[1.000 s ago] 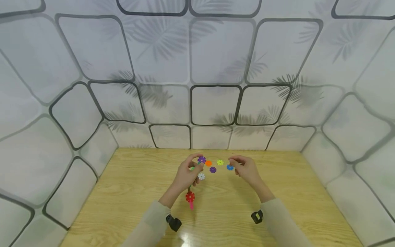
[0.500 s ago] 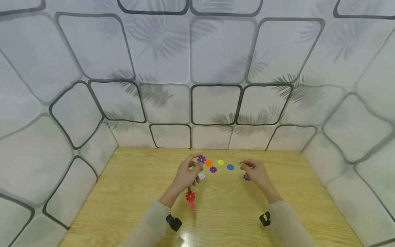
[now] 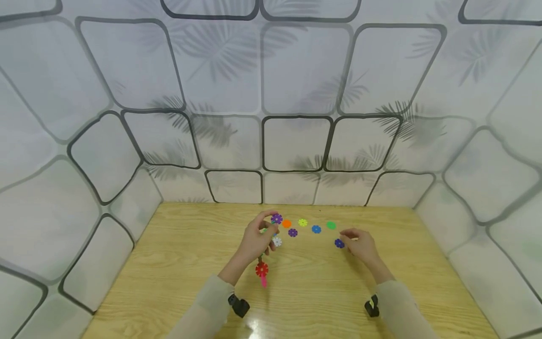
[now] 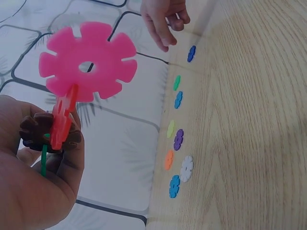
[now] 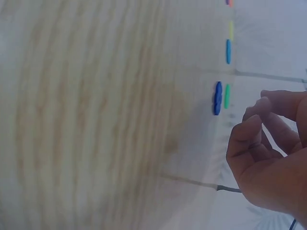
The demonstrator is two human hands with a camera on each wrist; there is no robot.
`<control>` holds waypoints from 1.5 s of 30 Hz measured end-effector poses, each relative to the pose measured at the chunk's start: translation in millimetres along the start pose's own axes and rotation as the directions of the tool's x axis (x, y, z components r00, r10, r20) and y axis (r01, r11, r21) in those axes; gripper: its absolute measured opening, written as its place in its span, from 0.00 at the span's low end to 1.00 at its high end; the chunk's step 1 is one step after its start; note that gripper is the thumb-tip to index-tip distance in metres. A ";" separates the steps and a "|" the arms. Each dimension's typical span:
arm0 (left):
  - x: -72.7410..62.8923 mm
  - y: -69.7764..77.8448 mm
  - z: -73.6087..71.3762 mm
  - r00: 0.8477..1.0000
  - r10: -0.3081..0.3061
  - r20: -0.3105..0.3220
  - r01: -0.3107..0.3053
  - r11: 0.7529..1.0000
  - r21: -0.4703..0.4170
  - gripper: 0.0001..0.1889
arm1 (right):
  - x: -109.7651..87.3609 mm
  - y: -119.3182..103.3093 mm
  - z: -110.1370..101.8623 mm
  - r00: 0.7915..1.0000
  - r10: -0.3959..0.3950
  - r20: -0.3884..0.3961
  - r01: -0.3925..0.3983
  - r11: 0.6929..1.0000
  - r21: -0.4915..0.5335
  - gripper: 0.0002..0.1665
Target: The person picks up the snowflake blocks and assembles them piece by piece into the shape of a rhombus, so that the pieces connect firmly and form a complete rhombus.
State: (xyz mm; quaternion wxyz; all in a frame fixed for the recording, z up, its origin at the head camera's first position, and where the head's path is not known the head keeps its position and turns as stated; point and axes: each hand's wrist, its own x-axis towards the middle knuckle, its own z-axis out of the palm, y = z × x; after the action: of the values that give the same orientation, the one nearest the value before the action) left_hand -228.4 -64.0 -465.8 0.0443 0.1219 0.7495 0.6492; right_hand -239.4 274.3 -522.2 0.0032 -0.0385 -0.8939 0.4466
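Observation:
My left hand [image 3: 257, 238] holds a joined chain of flower-shaped interlocking discs above the table. A pink disc [image 4: 86, 62], a red disc [image 4: 62, 117] and a dark brown disc [image 4: 36, 132] show at its near end. At the far end, by my fingertips, is a purple disc [image 3: 276, 218]. The palm hides the middle of the chain. My right hand [image 3: 360, 245] hovers with loosely bent fingers over a dark blue disc [image 3: 339, 243] and grips nothing. Close by lies a green disc [image 3: 331, 225], apart from the fingers.
Loose discs lie toward the back of the wooden table [image 3: 305, 292]: orange [image 3: 286, 223], yellow [image 3: 302, 222], blue [image 3: 316, 229], purple [image 3: 292, 232] and white [image 3: 277, 241]. A patterned wall covering [image 3: 292, 188] rises behind and on both sides.
My right hand has moved rightward from the blue disc, past the green disc, to beside the dark blue one. The green disc now shows uncovered. My left hand has stayed nearly still.

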 end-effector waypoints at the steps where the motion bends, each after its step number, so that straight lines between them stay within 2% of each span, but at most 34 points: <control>1: 0.0 0.0 -0.1 1.000 0.000 0.001 0.000 1.000 -0.001 0.22 | 0.3 2.6 0.1 1.000 -0.002 -0.004 0.002 1.000 -0.016 0.18; 9: 1.3 -1.0 0.0 1.000 0.002 0.002 -0.002 1.000 -0.010 0.21 | 8.2 26.9 5.6 1.000 -0.006 0.000 0.006 0.992 -0.129 0.19; 14: 2.4 -1.7 0.3 1.000 0.003 -0.008 -0.003 1.000 -0.028 0.19 | 10.3 34.3 10.2 0.999 -0.038 0.013 0.040 0.989 -0.142 0.19; 18: 3.3 -0.2 0.5 1.000 0.000 -0.010 0.000 0.999 -0.049 0.20 | 11.1 34.5 12.0 0.997 -0.072 -0.009 0.070 0.986 -0.151 0.18; 21: 3.1 2.2 0.5 1.000 -0.025 -0.009 0.025 0.996 -0.081 0.20 | 11.6 35.0 13.5 0.996 -0.086 -0.017 0.082 0.982 -0.169 0.19; 26: 2.6 6.1 -0.5 0.997 -0.079 -0.001 0.078 0.986 -0.145 0.19 | 13.6 36.9 16.6 0.998 -0.058 -0.011 0.055 0.980 -0.191 0.18; 35: 1.3 7.0 -3.7 0.994 -0.082 0.078 0.096 0.975 -0.198 0.18 | 12.8 35.2 16.6 0.999 -0.046 -0.017 0.042 0.977 -0.209 0.17; 42: 1.3 3.5 -7.0 0.987 -0.015 0.161 0.055 0.966 -0.251 0.22 | 14.2 36.6 17.5 0.998 -0.056 -0.015 0.052 0.978 -0.203 0.18; 45: 1.0 2.4 -8.0 0.982 -0.005 0.190 0.056 0.962 -0.266 0.22 | 14.3 36.3 17.5 0.998 -0.055 -0.016 0.051 0.977 -0.207 0.18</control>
State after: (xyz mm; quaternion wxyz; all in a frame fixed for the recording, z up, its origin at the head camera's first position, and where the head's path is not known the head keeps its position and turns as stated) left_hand -230.9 -71.1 -462.1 0.1408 0.1635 0.6484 0.7301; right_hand -252.0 283.1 -562.1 0.0207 -0.0197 -0.9361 0.3506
